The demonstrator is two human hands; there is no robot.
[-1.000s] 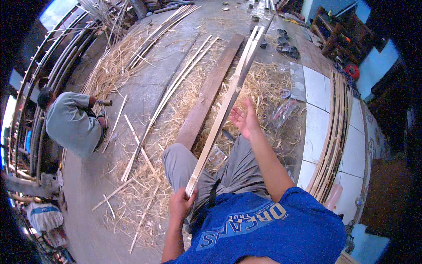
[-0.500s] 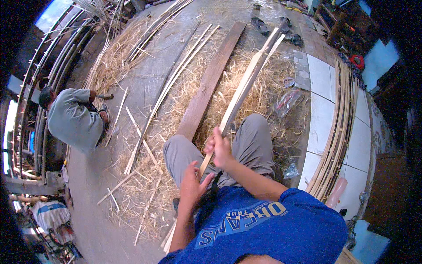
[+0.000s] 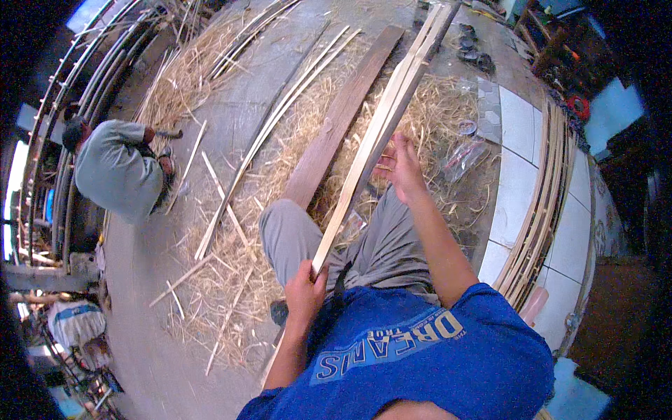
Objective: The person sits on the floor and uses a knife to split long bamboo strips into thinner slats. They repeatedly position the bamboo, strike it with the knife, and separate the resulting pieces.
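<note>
My left hand (image 3: 304,292) is closed round the near end of a long bamboo strip (image 3: 364,164), in front of my lap. The strip is pale on its face and dark along its right edge. It slants up and away to the right, and toward its far end it looks split into more than one length. Beside its middle is my right hand (image 3: 403,171), fingers loosely stretched with their tips at the dark edge; whether they touch it I cannot tell. Under the strip, between my knees, a small part of a packet shows.
A brown plank (image 3: 315,150) runs from my left knee across curly shavings (image 3: 441,115). Loose pale strips (image 3: 259,143) lie to its left. Another person (image 3: 115,168) crouches at the far left. A long strip bundle (image 3: 539,210) rests on white tiles at right; sandals (image 3: 472,49) lie beyond.
My right hand has let go of the strip and moved up and to the right, opening. My left hand has closed on the near end. The strip has shifted and its far end reaches higher.
</note>
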